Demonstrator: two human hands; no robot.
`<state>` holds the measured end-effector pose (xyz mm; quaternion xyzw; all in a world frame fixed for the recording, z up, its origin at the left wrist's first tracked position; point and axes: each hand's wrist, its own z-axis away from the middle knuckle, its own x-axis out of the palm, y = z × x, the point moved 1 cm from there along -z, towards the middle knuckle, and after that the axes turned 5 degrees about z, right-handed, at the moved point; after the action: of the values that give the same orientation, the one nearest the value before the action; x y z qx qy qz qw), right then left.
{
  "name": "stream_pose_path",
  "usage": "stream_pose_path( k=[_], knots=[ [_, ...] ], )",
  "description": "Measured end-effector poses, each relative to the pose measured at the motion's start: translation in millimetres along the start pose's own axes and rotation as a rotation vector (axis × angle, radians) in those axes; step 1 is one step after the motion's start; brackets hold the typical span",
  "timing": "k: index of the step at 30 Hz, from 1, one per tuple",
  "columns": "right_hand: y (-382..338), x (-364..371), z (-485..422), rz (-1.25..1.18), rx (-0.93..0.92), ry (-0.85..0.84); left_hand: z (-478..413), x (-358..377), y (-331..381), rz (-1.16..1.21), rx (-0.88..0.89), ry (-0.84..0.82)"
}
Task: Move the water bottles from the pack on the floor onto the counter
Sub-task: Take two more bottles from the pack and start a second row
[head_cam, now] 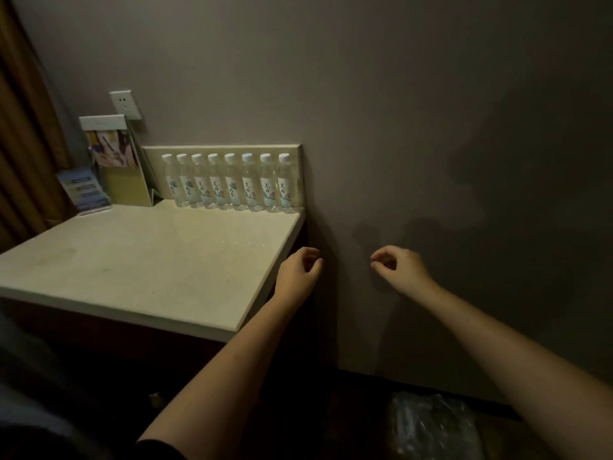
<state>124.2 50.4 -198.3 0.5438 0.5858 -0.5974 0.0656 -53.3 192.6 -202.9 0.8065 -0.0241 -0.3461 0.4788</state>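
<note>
Dim grey wall (398, 111) fills most of the head view, and a pale, smooth, square-edged counter (149, 260) is butted against it. Eight water bottles (232, 184) stand upright in a tight row along the backsplash. They are thin clear plastic with white caps, and the rightmost sits just beside the counter's right edge. Near that edge hover the left hand (298, 273) and right hand (401, 267), both empty, fingers loosely curled toward the thumbs. The pack (431, 426) lies on the floor below, crumpled glossy film; I cannot tell what it holds. A bottle set down carelessly could nudge the narrow row, toppling it like dominoes or knocking the end one off. Slick film in poor light invites a fumbled grip.
</note>
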Motion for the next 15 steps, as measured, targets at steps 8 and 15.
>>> stream_pose_path(
  k=[8, 15],
  knots=[
    [39, -66, 37, -0.020, 0.085, 0.166, 1, 47, 65, 0.050, 0.097, -0.105],
    [100, -122, 54, 0.035, 0.202, 0.240, -6, 114, 107, 0.055, 0.217, -0.188]
  ],
)
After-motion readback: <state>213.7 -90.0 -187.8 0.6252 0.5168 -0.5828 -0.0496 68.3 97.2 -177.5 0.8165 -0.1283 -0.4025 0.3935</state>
